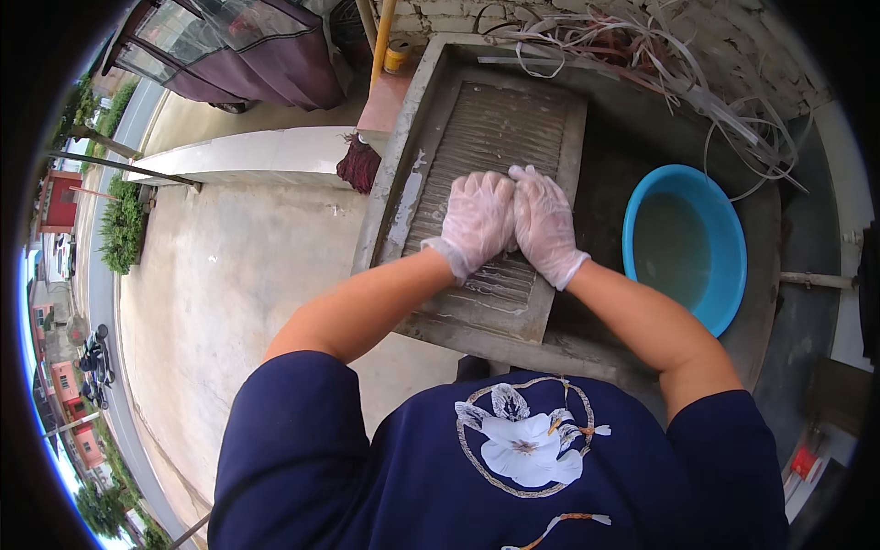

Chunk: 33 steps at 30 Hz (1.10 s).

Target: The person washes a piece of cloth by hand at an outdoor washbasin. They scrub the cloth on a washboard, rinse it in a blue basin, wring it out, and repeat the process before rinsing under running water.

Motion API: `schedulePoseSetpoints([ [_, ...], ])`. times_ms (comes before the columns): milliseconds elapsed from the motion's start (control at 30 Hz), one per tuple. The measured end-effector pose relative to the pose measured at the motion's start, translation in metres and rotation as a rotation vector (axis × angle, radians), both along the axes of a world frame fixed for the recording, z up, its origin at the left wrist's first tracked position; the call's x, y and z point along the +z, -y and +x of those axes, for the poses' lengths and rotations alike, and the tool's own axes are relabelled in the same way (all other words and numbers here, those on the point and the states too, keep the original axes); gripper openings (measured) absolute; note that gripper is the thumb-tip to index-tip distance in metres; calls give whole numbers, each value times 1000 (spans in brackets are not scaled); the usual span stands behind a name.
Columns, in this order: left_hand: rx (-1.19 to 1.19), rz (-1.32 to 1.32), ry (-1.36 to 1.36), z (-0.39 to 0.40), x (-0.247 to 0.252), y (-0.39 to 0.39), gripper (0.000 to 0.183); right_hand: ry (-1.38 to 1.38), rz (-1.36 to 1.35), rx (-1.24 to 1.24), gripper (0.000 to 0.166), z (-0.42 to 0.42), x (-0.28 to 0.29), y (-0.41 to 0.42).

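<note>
Both of my hands wear thin clear plastic gloves and meet over the ridged washboard (502,130) of a concrete wash sink (395,179). My left hand (478,216) is curled into a fist, knuckles up. Against its side presses my right hand (545,223), fingers bent and close together. Whatever may be between the palms is hidden by the hands. The washboard's ridges look wet, with whitish suds or water streaks below the hands and along the left edge.
A blue plastic basin (735,275) with cloudy water stands in the sink's basin to the right. Tangled plastic strapping (687,69) lies along the back wall. A dark red mop head (359,163) and a yellow can (397,56) are at the sink's left; concrete paving (261,254) extends beyond.
</note>
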<state>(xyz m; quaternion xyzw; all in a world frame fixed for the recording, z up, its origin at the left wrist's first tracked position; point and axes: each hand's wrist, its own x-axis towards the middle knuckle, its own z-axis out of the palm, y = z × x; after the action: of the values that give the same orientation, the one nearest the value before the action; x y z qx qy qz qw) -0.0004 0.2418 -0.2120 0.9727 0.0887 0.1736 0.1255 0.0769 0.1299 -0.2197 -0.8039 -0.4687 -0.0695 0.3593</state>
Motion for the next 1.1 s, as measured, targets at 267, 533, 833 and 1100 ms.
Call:
schedulePoseSetpoints([
  [267,21,101,-79,46,-34,-43,29,-151,-237,-48,36,50,-6,-38],
  [533,196,-9,-54,62,11,-33,25,-1,-208,-172,38,61,13,-56],
  [833,-131,-342,-179,-30,29,11,43,-198,-267,110,38,-12,4,38],
  [1100,319,100,-31,84,-17,-56,53,50,-308,-254,48,82,-6,-80],
])
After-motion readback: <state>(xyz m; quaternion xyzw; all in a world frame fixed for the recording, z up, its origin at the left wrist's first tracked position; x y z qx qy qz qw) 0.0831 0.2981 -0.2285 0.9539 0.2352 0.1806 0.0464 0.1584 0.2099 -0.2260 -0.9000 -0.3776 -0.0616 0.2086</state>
